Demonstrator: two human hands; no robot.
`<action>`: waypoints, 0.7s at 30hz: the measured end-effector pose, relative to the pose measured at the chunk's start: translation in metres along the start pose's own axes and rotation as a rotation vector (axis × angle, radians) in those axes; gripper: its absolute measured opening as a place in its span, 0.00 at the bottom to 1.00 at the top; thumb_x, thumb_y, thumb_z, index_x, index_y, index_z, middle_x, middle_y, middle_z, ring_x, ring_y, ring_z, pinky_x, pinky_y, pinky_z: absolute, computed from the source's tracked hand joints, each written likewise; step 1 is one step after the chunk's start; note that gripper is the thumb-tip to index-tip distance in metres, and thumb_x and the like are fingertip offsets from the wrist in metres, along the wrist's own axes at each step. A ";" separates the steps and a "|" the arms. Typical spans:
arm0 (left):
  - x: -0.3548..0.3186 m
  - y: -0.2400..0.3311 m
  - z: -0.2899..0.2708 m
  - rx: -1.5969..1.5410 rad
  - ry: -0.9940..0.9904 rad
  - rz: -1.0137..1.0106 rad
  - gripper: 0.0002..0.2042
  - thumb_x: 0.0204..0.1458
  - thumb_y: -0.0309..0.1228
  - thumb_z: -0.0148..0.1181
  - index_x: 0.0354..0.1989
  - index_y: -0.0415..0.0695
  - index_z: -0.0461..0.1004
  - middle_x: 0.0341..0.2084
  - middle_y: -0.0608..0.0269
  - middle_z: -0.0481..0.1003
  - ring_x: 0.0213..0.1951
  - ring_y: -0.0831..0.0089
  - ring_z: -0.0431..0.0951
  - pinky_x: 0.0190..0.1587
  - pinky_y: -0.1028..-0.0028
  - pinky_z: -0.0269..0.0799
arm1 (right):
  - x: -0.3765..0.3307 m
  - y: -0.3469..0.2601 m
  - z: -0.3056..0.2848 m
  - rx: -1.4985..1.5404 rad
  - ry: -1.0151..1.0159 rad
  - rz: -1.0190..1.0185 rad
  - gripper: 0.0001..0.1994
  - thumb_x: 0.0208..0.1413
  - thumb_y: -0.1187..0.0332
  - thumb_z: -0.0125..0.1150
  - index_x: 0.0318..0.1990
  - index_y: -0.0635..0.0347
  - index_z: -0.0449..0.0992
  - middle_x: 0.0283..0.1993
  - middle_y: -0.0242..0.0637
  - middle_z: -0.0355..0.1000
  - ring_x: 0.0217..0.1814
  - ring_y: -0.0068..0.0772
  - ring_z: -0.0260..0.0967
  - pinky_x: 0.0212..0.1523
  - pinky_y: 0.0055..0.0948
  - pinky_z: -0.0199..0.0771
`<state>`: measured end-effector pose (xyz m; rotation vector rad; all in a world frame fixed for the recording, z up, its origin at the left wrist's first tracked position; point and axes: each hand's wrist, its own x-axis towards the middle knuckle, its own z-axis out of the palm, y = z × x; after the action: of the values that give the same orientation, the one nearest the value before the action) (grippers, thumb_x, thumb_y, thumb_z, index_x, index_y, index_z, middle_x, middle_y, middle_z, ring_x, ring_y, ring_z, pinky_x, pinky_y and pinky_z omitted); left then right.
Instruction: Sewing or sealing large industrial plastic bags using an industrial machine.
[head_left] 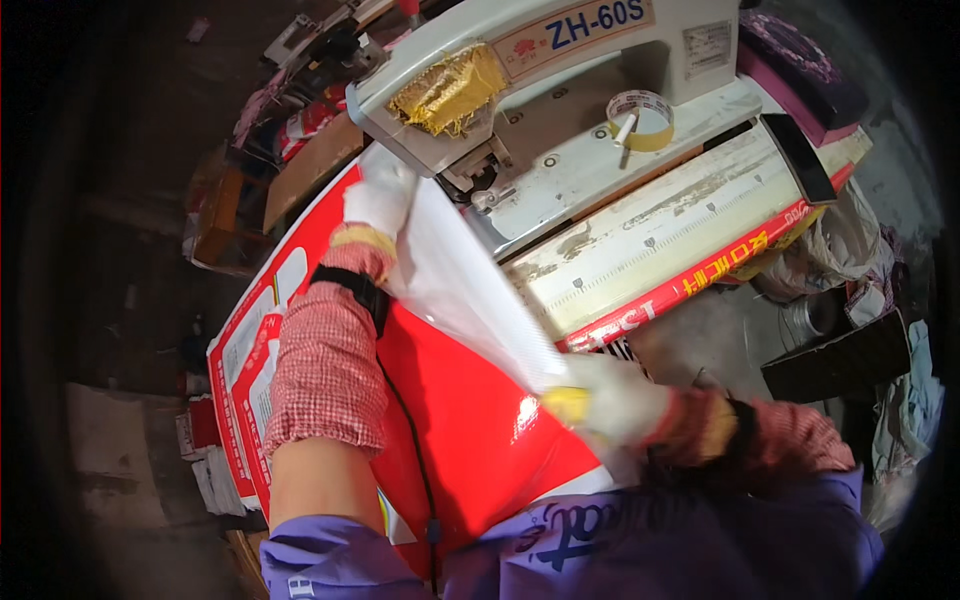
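Observation:
My left hand (380,195), in a white glove with a red checked sleeve cover, presses the far end of a clear plastic sheet (465,290) near the machine's head. The near end of that sheet is pinched by my gloved right hand (605,398). Under the sheet, a glossy red and white printed bag (470,420) slopes from the machine bed toward my lap. Behind it stands a white industrial sewing-type machine (560,90), its head wrapped with yellow tape.
A roll of tape (642,118) sits on the machine bed. A worn white table edge with a ruler scale and red strip (680,250) runs to the right. Stacked printed bags (215,450) lie lower left; clutter and plastic (850,300) fill the right side.

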<state>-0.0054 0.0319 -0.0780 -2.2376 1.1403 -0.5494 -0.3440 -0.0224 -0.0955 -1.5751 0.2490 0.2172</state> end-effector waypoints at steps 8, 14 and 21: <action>0.015 0.003 0.028 -0.411 0.214 0.230 0.09 0.48 0.30 0.44 0.35 0.54 0.71 0.34 0.67 0.72 0.32 0.63 0.74 0.28 0.66 0.71 | -0.023 0.079 -0.021 0.333 0.366 0.184 0.11 0.47 0.69 0.56 0.40 0.58 0.73 0.30 0.39 0.72 0.31 0.24 0.67 0.35 0.20 0.66; 0.016 0.005 0.026 -0.539 0.295 0.293 0.08 0.44 0.27 0.48 0.32 0.51 0.73 0.34 0.66 0.71 0.34 0.64 0.73 0.32 0.69 0.70 | -0.030 0.021 -0.013 -0.216 0.558 -0.159 0.17 0.47 0.71 0.54 0.48 0.53 0.71 0.27 0.42 0.71 0.25 0.27 0.68 0.28 0.23 0.68; -0.008 -0.009 -0.041 -0.431 -0.334 0.318 0.13 0.50 0.34 0.45 0.44 0.55 0.70 0.39 0.59 0.72 0.39 0.57 0.72 0.41 0.65 0.67 | -0.036 0.032 -0.007 -0.617 0.423 -0.008 0.11 0.46 0.66 0.55 0.38 0.53 0.76 0.16 0.39 0.67 0.18 0.38 0.67 0.20 0.32 0.66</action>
<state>-0.0286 0.0305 -0.0423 -2.3033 1.4946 0.2146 -0.3878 -0.0294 -0.1152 -2.2305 0.5412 -0.0613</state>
